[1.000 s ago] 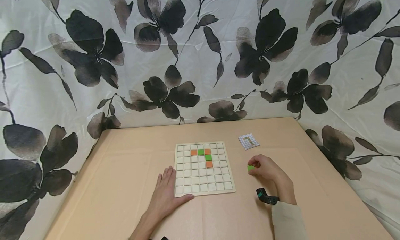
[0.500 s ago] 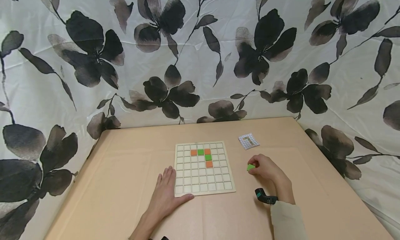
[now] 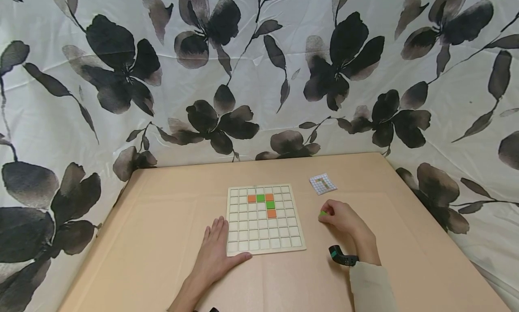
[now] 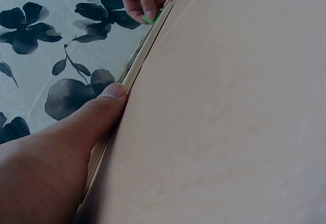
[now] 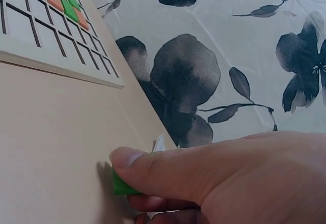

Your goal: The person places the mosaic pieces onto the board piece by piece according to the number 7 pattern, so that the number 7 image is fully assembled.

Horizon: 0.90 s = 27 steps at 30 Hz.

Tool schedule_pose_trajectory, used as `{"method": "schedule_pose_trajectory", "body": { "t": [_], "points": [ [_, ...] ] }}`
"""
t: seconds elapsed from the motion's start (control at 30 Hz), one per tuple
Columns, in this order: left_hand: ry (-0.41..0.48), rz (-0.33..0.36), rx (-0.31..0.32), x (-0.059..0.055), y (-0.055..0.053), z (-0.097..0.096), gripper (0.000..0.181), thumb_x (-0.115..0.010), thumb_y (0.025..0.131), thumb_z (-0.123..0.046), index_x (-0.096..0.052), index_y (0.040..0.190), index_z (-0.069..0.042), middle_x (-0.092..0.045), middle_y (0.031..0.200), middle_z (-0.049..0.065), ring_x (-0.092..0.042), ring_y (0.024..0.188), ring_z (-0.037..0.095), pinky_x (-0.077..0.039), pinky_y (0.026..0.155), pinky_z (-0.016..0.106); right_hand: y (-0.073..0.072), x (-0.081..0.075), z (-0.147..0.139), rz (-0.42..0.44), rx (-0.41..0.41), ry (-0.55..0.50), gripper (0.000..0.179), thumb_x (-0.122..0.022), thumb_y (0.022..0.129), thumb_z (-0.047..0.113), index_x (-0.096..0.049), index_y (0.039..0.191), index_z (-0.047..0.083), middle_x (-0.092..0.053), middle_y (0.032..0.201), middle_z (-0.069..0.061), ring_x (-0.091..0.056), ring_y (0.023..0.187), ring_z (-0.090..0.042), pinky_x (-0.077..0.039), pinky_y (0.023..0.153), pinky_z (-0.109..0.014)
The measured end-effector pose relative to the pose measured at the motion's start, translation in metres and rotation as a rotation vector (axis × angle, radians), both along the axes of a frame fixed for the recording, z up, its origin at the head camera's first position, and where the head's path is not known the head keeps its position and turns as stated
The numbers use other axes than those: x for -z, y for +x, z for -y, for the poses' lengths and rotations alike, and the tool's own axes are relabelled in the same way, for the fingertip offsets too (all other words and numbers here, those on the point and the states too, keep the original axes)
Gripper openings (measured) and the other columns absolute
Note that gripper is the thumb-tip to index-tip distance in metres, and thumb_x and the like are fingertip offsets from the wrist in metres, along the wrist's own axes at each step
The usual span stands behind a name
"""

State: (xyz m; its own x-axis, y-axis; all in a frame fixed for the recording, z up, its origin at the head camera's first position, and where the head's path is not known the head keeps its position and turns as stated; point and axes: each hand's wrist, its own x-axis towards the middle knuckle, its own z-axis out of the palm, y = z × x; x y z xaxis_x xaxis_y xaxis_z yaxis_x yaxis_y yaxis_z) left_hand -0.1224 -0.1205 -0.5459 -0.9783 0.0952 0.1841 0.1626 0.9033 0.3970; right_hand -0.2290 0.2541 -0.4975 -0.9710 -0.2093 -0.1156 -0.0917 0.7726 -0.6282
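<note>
A pale grid board [image 3: 263, 222] lies on the table, with orange and green square tiles in several of its upper cells; one green tile [image 3: 270, 205] sits between two orange ones. My left hand [image 3: 214, 253] rests at the board's lower left corner, fingers straight along the left side and thumb on the near edge. In the left wrist view the thumb [image 4: 109, 94] touches the board's rim. To the right of the board, my right hand [image 3: 342, 218] pinches a loose green tile [image 5: 122, 184] between thumb and fingers, which partly cover it. The tile is just above the table.
A small card [image 3: 323, 184] printed with a grid pattern lies right of the board, beyond the right hand. A black band [image 3: 343, 256] circles the right wrist. Floral cloth [image 3: 259, 77] hangs behind the table [image 3: 162, 204] and along its right side.
My right hand has shifted slightly to the left with the green tile, which has turned and shows less between the fingers. The left hand and the board have stayed put.
</note>
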Motion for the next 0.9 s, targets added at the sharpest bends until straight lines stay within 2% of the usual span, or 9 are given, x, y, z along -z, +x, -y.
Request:
{"method": "schedule_pose_trajectory", "body": {
  "t": [0.53, 0.9],
  "points": [
    [0.004, -0.005, 0.003, 0.0, 0.0, 0.0, 0.125, -0.063, 0.072, -0.084, -0.033, 0.153, 0.007, -0.029, 0.162, 0.023, -0.024, 0.153, 0.039, -0.019, 0.127, 0.055, -0.001, -0.003, 0.012, -0.01, 0.018, -0.015, 0.019, -0.073, 0.092, 0.02, -0.063, 0.103, 0.008, -0.057, 0.083, -0.004, -0.051, 0.076, -0.018, -0.044, 0.065, -0.027],
    [0.01, 0.013, -0.001, 0.0, 0.0, 0.0, 0.125, -0.063, 0.072, -0.083, -0.032, 0.153, 0.007, -0.028, 0.163, 0.023, -0.022, 0.154, 0.039, -0.018, 0.127, 0.055, -0.002, -0.004, 0.017, -0.042, -0.006, 0.0, 0.019, -0.069, 0.095, 0.02, -0.065, 0.109, 0.008, -0.058, 0.086, -0.003, -0.052, 0.079, -0.017, -0.045, 0.068, -0.027]
  ]
}}
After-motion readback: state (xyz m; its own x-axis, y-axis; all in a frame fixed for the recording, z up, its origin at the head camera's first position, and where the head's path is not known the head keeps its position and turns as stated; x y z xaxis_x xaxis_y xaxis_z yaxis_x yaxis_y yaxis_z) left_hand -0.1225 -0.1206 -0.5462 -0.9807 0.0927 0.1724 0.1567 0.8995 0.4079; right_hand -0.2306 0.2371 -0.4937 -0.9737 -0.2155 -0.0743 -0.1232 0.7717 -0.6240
